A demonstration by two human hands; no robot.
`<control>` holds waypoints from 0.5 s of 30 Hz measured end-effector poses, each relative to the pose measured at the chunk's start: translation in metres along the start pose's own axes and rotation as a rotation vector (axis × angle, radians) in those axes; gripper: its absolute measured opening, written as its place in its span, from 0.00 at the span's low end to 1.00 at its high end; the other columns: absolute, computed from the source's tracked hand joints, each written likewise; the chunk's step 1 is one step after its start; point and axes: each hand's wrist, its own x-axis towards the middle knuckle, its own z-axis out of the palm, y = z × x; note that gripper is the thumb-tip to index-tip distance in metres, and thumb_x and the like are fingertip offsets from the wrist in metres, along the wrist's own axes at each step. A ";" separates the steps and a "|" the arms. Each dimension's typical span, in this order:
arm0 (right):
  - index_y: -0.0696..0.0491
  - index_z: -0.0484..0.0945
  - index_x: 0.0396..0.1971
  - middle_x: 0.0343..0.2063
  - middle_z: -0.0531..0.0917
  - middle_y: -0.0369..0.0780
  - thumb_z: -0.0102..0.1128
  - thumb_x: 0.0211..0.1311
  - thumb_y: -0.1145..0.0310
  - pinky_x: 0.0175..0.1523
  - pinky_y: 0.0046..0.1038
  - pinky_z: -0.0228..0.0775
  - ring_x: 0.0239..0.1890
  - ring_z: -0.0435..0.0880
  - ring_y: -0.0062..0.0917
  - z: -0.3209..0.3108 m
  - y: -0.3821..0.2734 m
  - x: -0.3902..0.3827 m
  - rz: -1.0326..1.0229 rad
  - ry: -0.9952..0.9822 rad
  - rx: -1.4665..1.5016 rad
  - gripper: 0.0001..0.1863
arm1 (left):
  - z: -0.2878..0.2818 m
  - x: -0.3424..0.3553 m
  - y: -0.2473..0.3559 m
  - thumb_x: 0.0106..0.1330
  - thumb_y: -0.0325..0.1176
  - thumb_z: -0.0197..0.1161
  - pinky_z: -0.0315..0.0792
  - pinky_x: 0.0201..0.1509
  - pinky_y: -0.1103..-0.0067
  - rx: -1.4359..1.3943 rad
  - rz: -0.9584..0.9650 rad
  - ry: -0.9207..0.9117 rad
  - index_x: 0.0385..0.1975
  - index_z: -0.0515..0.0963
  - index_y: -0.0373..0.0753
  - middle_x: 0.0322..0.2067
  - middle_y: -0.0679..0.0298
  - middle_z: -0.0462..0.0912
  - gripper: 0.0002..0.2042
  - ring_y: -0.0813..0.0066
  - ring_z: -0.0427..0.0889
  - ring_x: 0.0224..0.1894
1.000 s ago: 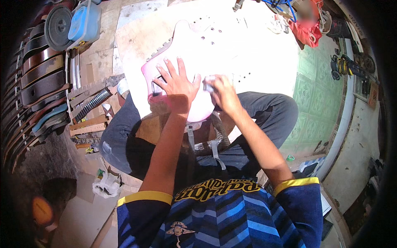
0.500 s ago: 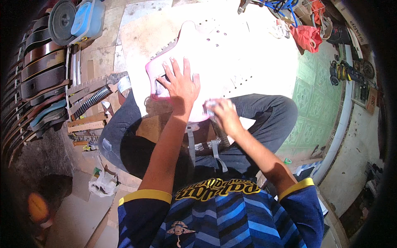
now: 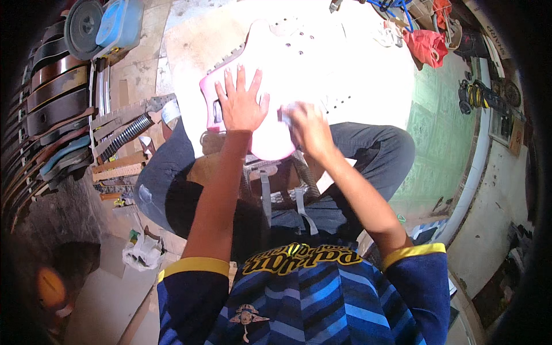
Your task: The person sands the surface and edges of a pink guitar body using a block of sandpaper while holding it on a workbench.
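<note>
A pink electric guitar body (image 3: 273, 146) lies in front of my crossed legs, its upper part washed out by strong light. My left hand (image 3: 244, 109) rests flat on it with the fingers spread, left of its middle. Bent around a small pale pad (image 3: 287, 111), my right hand (image 3: 311, 131) is on or just above the body's right side. Motion blurs that hand, and its fingers partly cover the pad, so its material is unclear. Below the body, a dark patterned frame or stand (image 3: 307, 175) shows between my legs.
A pale board (image 3: 190, 52) with small dark parts on it extends under and beyond the guitar body. Curved guitar sides or bodies (image 3: 54, 95) are stacked at left, near loose necks and a lidded blue container (image 3: 119, 26). A red bag (image 3: 426, 48) lies far right.
My right hand has moved forward over the guitar body with the pad. The left hand has shifted slightly forward and left, still flat. The guitar body appears a little higher in view.
</note>
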 end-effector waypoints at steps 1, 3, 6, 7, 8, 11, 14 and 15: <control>0.41 0.80 0.59 0.57 0.79 0.48 0.63 0.61 0.73 0.61 0.50 0.71 0.60 0.76 0.49 -0.010 -0.004 0.026 -0.039 0.118 -0.020 0.25 | 0.000 0.005 -0.002 0.69 0.51 0.61 0.46 0.78 0.39 0.009 0.001 0.015 0.75 0.68 0.57 0.77 0.51 0.61 0.33 0.39 0.56 0.78; 0.41 0.80 0.59 0.57 0.79 0.48 0.64 0.61 0.73 0.61 0.50 0.71 0.60 0.76 0.49 -0.004 0.002 0.012 -0.008 0.079 -0.012 0.25 | -0.001 0.003 0.000 0.69 0.51 0.61 0.46 0.78 0.39 -0.018 -0.003 -0.005 0.76 0.67 0.57 0.77 0.51 0.60 0.33 0.39 0.55 0.78; 0.39 0.79 0.62 0.59 0.77 0.46 0.65 0.59 0.74 0.64 0.51 0.69 0.64 0.75 0.45 0.008 0.005 -0.060 -0.100 -0.093 -0.072 0.29 | -0.005 0.003 0.000 0.70 0.51 0.60 0.45 0.78 0.39 -0.010 -0.008 -0.018 0.76 0.67 0.57 0.77 0.51 0.60 0.33 0.39 0.55 0.78; 0.39 0.80 0.61 0.60 0.77 0.46 0.66 0.58 0.74 0.64 0.50 0.69 0.64 0.75 0.46 0.004 0.002 -0.068 -0.137 -0.115 -0.044 0.29 | -0.006 0.001 0.002 0.70 0.51 0.60 0.45 0.78 0.39 -0.002 -0.008 -0.029 0.76 0.67 0.56 0.78 0.50 0.60 0.33 0.39 0.55 0.78; 0.39 0.80 0.61 0.60 0.78 0.46 0.67 0.57 0.74 0.65 0.49 0.69 0.65 0.75 0.47 0.002 0.001 -0.070 -0.175 -0.137 -0.016 0.29 | -0.006 0.003 0.002 0.70 0.51 0.60 0.45 0.78 0.39 0.006 -0.006 -0.025 0.76 0.67 0.56 0.78 0.50 0.60 0.33 0.39 0.55 0.79; 0.42 0.81 0.60 0.61 0.77 0.48 0.67 0.61 0.72 0.65 0.47 0.70 0.64 0.74 0.49 0.001 0.008 0.001 0.016 -0.007 -0.002 0.25 | -0.005 0.004 -0.001 0.70 0.52 0.60 0.46 0.78 0.39 0.015 -0.004 -0.025 0.75 0.68 0.57 0.78 0.50 0.59 0.33 0.38 0.54 0.79; 0.43 0.81 0.60 0.59 0.79 0.48 0.65 0.64 0.71 0.64 0.50 0.70 0.61 0.77 0.49 -0.003 0.010 0.016 -0.006 0.135 0.061 0.23 | -0.002 0.005 -0.001 0.69 0.52 0.60 0.46 0.78 0.39 -0.014 0.001 -0.031 0.76 0.67 0.57 0.78 0.49 0.59 0.33 0.38 0.54 0.79; 0.43 0.81 0.59 0.59 0.79 0.46 0.66 0.63 0.71 0.64 0.51 0.70 0.63 0.76 0.48 0.003 0.012 -0.011 -0.002 0.043 0.051 0.23 | -0.003 0.003 0.000 0.69 0.52 0.61 0.46 0.78 0.38 -0.016 0.003 -0.036 0.76 0.67 0.57 0.78 0.49 0.59 0.33 0.38 0.54 0.79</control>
